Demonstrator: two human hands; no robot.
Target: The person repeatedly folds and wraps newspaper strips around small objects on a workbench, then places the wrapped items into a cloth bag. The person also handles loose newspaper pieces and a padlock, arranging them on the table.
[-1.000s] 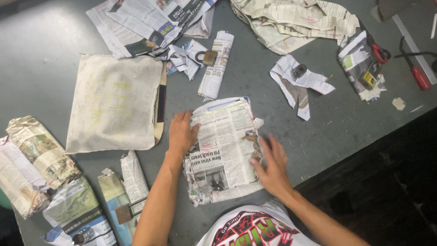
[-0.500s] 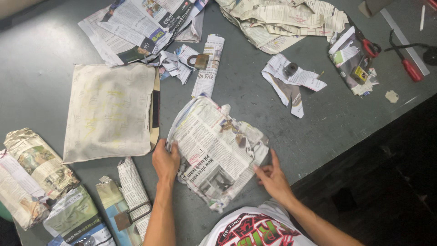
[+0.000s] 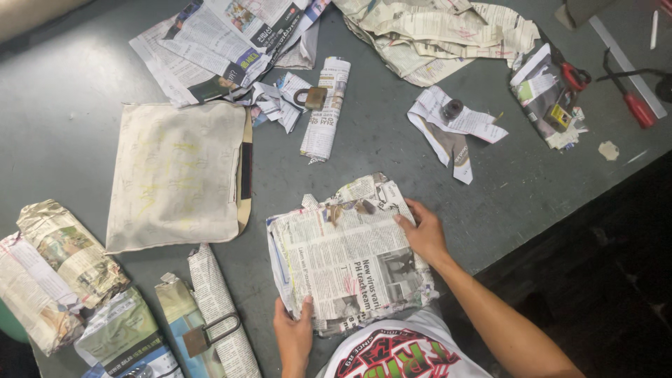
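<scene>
Both hands grip the newspaper bundle (image 3: 346, 255): left hand (image 3: 294, 336) pinching its near edge, right hand (image 3: 423, 231) flat on top; keep folds tight.

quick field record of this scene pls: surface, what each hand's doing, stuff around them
surface: grey-green table
left hand: grips near edge of the newspaper-wrapped bundle
right hand: rests on bundle's far right corner
left of bundle: cream cloth pouch, lying flat
near left: wrapped paper rolls; brass padlock lying on one roll
far side: loose newspaper sheets, second padlock on a paper roll
far right: red-handled scissors, red-handled screwdriver
</scene>
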